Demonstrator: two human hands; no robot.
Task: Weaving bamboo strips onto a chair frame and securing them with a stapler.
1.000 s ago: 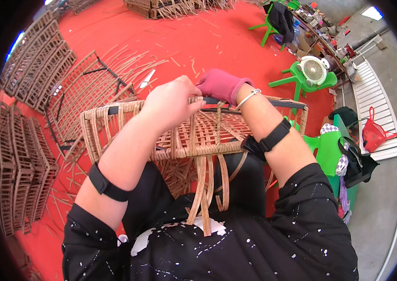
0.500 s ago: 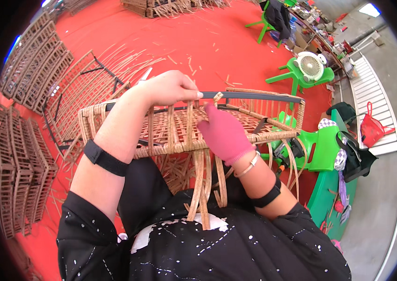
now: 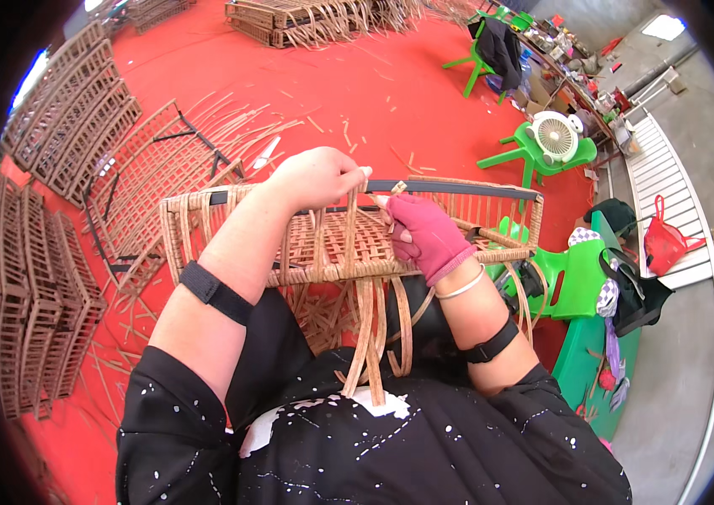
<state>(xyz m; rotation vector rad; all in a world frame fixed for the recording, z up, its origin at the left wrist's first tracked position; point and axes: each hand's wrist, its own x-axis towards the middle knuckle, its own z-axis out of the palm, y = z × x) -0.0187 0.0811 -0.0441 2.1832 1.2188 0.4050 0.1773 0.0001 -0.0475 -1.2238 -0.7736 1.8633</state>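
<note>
A woven rattan basket frame (image 3: pixel 323 271) with a dark flat rim bar (image 3: pixel 466 188) lies across my lap. My left hand (image 3: pixel 317 178), bare, pinches a flat rattan strip (image 3: pixel 350 236) at the bar, thumb and fingertips together. Close to its right, my right hand (image 3: pixel 429 236) wears a pink fingerless glove and is curled closed at the same stretch of bar. A short strip end (image 3: pixel 399 187) pokes up above its fingers; most of what it grips is hidden. Several loose strips (image 3: pixel 371 337) hang from the basket's near edge toward my shirt.
Stacked woven panels (image 3: pixel 29 286) stand at the left, beside a flat unfinished panel (image 3: pixel 155 185). More panels (image 3: pixel 290 18) lie at the far side. Green chairs (image 3: pixel 574 273), one bearing a white fan (image 3: pixel 556 136), stand right. Strip scraps lie on the red floor (image 3: pixel 231 59).
The basket and both hands sit slightly lower and farther right in view. My right hand has turned, its fingers now curled in at the bar beside my left hand.
</note>
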